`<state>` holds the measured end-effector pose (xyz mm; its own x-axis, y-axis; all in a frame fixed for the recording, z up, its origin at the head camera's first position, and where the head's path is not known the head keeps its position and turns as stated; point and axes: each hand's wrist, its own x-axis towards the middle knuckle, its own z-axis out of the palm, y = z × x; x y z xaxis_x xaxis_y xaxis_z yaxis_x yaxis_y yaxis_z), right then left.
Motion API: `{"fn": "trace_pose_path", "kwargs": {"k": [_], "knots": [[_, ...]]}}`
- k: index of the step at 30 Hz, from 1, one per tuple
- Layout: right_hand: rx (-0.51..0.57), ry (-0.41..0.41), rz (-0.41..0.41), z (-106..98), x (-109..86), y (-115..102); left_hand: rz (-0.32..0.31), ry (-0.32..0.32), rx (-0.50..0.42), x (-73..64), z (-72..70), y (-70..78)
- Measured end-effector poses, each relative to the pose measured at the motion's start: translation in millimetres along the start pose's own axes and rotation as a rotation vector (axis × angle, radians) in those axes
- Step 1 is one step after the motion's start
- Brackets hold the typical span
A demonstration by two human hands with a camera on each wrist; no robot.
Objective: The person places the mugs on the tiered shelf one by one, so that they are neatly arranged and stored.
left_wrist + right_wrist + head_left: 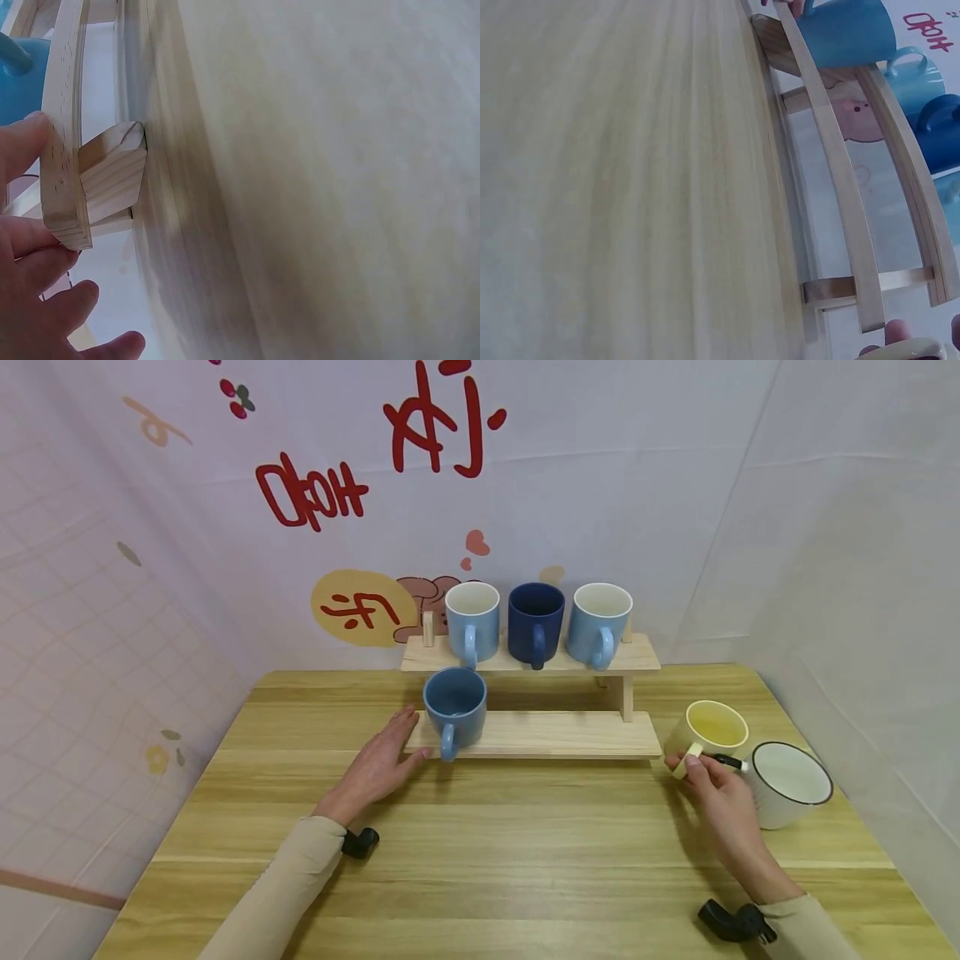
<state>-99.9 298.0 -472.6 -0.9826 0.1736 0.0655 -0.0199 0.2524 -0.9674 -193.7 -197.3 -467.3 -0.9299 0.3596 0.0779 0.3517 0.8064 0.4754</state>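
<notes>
Well, at far left my left hand (375, 768) lies with fingers loosely spread against the end of the lower shelf (555, 737), near the grey-blue mug (459, 717). Right of that mug the board offers open room up to its squared end, a hard edge to avoid knocking. Just beyond stands the yellow mug (705, 731), its handle pinched by my right hand (722, 802); I judge it rigid, fairly light, smooth and chippable, best held there. Close beside it, the dark-rimmed white mug (780, 806) leaves little clearance rightward.
</notes>
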Motion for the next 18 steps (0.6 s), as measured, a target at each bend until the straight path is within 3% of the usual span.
{"fn": "trace_pose_path", "kwargs": {"k": [9, 18], "knots": [[-0.111, 0.078, 0.059, 1.7, 2.4, -2.3, -0.010, -0.014, -0.012, -0.6, 0.3, 1.0], [-0.134, 0.132, 0.021, 0.6, 1.6, 1.0, -0.018, -0.018, -0.022, -0.9, 0.0, 1.4]]}}
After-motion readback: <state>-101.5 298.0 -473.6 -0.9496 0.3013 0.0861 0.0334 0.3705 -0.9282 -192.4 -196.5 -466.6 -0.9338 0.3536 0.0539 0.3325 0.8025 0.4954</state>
